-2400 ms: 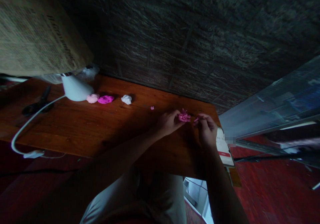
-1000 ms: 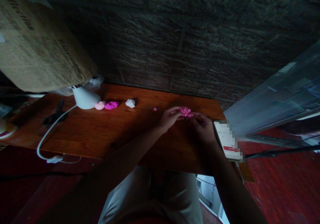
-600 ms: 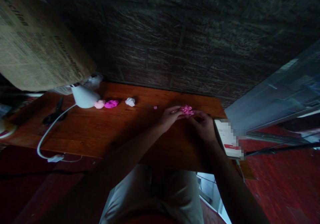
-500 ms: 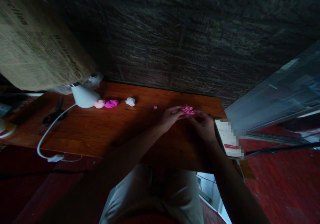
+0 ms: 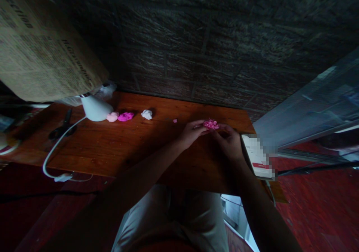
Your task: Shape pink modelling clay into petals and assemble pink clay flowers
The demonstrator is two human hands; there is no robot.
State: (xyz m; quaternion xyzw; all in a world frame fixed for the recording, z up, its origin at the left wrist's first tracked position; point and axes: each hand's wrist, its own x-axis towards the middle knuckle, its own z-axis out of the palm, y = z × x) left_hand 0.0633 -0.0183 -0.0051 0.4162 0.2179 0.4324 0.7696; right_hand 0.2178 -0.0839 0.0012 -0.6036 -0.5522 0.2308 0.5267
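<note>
A small pink clay flower [image 5: 211, 124] with ruffled petals is held between my two hands, above the right part of the wooden table. My left hand [image 5: 193, 133] grips it from the left with its fingers closed. From the right, the fingertips of my right hand [image 5: 228, 139] press on its edge. To the left of my hands lies a tiny pink clay bit [image 5: 175, 121]. Farther left are a white lump of clay [image 5: 146, 114], a bright magenta lump [image 5: 125, 116] and a pale pink lump [image 5: 112, 117].
A lamp base [image 5: 97, 108] with a white cable stands at the left, beside black scissors [image 5: 63, 129]. A printed brown paper bag [image 5: 47, 53] leans in at upper left. A lit phone [image 5: 256, 154] lies by my right forearm. A dark brick wall [image 5: 182, 42] backs the table [image 5: 117, 147].
The whole view has shifted very slightly. Both hands stay in place around the pink flower, with no clear change in grip.
</note>
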